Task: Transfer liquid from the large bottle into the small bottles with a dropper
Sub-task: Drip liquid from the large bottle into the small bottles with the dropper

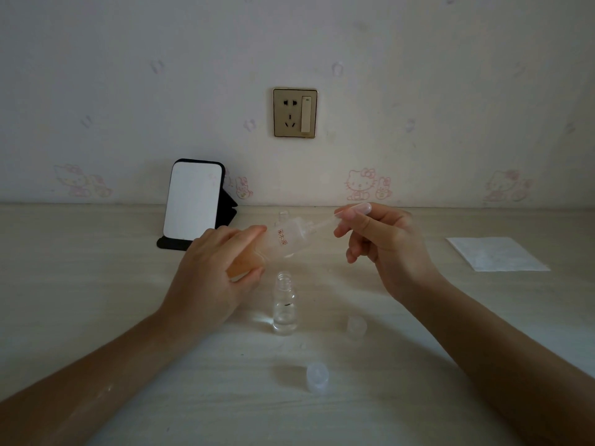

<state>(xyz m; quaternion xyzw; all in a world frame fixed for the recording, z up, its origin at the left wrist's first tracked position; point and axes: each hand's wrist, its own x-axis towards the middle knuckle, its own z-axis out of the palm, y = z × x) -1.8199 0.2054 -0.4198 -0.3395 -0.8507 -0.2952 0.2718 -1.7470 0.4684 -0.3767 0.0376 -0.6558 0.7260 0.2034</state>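
My left hand [212,268] grips the large frosted bottle [286,239] by its base and tilts it steeply, neck pointing right; orange liquid shows between my fingers. My right hand [380,246] pinches the bulb of a clear plastic dropper [349,212], whose thin stem runs into the large bottle's neck. A small clear bottle [285,304] stands open and upright on the table below the large one, with some clear liquid in it. The top of a second small bottle [282,215] peeks out behind the large bottle.
Two translucent caps lie on the pale wooden table [96,284], one [356,325] right of the small bottle and one [317,378] nearer me. A phone on a black stand [193,201] sits at the back left. A white tissue [497,254] lies at the right.
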